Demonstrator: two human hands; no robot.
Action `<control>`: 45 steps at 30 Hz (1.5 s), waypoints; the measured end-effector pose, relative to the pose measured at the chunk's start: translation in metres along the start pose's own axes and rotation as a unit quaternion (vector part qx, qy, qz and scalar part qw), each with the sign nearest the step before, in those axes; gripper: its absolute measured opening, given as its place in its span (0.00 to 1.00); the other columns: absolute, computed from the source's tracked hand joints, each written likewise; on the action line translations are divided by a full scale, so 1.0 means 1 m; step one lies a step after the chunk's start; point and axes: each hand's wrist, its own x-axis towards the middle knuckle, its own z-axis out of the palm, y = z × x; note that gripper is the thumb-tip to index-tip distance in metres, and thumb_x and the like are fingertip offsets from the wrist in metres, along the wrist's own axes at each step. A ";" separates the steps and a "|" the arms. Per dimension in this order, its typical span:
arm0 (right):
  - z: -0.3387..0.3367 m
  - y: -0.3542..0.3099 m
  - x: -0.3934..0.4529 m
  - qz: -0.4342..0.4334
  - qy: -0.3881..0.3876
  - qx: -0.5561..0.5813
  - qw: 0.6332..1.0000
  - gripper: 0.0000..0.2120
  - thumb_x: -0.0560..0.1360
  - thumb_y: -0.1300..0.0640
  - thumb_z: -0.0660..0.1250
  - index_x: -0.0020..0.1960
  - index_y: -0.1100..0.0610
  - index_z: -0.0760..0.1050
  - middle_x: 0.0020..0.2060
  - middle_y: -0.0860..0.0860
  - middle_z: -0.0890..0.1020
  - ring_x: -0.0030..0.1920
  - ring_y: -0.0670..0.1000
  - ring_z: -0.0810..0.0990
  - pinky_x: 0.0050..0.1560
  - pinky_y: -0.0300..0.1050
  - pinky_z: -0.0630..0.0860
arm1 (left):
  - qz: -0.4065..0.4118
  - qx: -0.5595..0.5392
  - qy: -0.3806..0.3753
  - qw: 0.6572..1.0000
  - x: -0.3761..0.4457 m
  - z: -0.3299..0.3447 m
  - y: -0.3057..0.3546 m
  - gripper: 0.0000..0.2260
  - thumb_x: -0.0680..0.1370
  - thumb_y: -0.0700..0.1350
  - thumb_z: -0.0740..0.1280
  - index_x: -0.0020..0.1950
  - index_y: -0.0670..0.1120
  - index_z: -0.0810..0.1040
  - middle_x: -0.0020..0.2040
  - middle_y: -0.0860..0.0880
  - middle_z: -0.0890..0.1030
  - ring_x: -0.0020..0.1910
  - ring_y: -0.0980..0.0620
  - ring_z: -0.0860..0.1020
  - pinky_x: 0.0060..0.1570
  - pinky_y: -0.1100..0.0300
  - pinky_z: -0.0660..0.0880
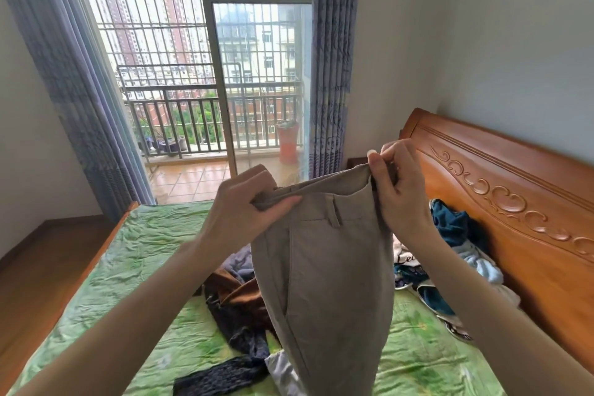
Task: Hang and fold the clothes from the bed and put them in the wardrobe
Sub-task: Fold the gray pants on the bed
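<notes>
A pair of beige trousers point(328, 283) hangs in the air over the bed, held up by its waistband. My left hand point(244, 212) pinches the left end of the waistband. My right hand point(395, 190) grips the right end, a little higher. The trouser legs drop down toward the green bedsheet point(128, 267). Under and behind them lies a heap of dark blue, brown and white clothes point(238, 305). Another pile of blue, white and patterned clothes point(450, 251) lies against the headboard. No wardrobe is in view.
A carved wooden headboard point(501, 202) runs along the right. Ahead, a glass sliding door point(218, 74) with purple curtains point(83, 90) opens on a balcony. Wooden floor point(38, 267) lies left of the bed.
</notes>
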 end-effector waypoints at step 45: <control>0.295 -0.266 0.084 -0.268 -0.415 -0.124 0.861 0.15 0.82 0.48 0.64 0.57 0.58 0.83 0.42 0.48 0.83 0.44 0.38 0.79 0.42 0.25 0.71 | -0.050 0.177 -0.202 0.962 -0.038 -0.384 -0.146 0.34 0.74 0.74 0.65 0.53 0.43 0.86 0.35 0.47 0.82 0.34 0.52 0.80 0.38 0.51 0.78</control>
